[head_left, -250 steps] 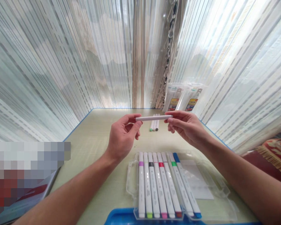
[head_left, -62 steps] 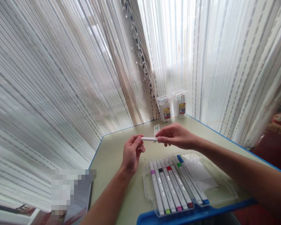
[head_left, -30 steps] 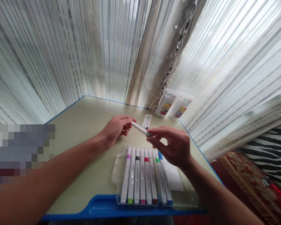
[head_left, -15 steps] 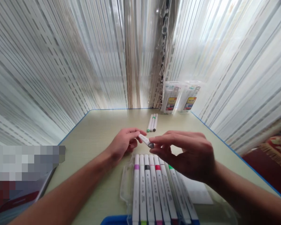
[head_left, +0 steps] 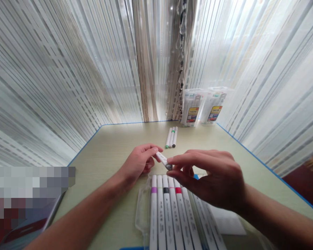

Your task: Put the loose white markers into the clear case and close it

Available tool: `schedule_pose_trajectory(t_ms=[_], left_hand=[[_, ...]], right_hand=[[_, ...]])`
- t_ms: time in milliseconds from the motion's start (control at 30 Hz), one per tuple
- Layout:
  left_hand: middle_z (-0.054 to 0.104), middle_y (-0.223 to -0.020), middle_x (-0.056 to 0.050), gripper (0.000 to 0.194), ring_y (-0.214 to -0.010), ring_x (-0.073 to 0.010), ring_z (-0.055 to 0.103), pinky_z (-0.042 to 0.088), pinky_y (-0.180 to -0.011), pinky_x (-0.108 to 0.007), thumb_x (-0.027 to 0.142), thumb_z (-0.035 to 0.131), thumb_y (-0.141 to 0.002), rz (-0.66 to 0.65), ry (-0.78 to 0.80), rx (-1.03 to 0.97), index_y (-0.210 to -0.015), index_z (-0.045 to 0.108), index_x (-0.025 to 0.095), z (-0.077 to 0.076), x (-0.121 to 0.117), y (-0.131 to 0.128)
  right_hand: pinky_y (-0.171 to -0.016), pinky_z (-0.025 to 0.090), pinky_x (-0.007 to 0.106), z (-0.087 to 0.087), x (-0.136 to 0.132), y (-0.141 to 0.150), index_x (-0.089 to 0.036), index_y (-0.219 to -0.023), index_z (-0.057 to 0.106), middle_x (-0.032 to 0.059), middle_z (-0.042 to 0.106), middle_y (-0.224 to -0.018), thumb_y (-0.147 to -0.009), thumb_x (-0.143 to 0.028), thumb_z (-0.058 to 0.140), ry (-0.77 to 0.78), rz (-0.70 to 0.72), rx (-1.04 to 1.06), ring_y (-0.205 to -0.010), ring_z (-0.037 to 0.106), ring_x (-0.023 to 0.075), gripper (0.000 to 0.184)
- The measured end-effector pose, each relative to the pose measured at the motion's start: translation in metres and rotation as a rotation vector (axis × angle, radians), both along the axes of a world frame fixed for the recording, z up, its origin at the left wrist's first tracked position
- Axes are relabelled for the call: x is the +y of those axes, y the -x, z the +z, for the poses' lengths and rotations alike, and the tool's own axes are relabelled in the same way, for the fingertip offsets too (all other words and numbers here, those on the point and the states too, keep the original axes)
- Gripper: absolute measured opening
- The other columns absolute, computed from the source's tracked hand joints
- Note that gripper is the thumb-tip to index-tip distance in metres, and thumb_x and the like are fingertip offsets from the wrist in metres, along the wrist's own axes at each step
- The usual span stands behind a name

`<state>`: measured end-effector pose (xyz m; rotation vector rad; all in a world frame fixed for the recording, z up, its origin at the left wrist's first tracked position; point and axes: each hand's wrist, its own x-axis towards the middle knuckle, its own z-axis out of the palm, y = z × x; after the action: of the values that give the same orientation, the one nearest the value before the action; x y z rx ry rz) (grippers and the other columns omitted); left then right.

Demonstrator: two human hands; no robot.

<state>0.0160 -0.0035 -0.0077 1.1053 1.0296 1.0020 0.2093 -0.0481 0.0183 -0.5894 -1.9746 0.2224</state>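
A white marker with a grey end (head_left: 162, 160) is held between both hands over the table. My left hand (head_left: 140, 159) pinches its far end between thumb and fingers. My right hand (head_left: 208, 175) grips the grey end with thumb and forefinger. Below the hands, several white markers (head_left: 169, 215) with coloured bands lie side by side in a clear plastic case (head_left: 143, 205). My right hand hides the upper ends of some of them. Farther back, three white markers (head_left: 171, 137) lie together, with green, grey and black ends.
Two clear marker cases (head_left: 194, 109) with yellow labels stand at the back right against the string curtain (head_left: 114, 62). A white sheet (head_left: 228, 220) lies right of the open case. The pale table (head_left: 94, 152) has a blue edge. A blurred-out screen is at the left.
The view has shifted slightly. Both hands still hold the marker, its grey end now tipped a little lower and more toward me.
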Motion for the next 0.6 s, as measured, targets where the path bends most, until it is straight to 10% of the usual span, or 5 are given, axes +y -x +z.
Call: schedule_pose_trajectory(t_ms=[600], left_hand=[[0.07,-0.078,-0.005,0.033,-0.051,-0.004,0.042,0.03,-0.047,-0.018,0.03,0.085,-0.069,0.313,-0.179,-0.354,-0.085,0.061,0.013,0.02,-0.001,0.009]], right_hand=[[-0.049,0.053,0.023,0.001,0.009,0.0,-0.021,-0.094,0.062,0.0005,0.069,-0.068,-0.083,-0.009,0.058,-0.101,-0.142,-0.097,-0.048,0.062,0.012,0.017]])
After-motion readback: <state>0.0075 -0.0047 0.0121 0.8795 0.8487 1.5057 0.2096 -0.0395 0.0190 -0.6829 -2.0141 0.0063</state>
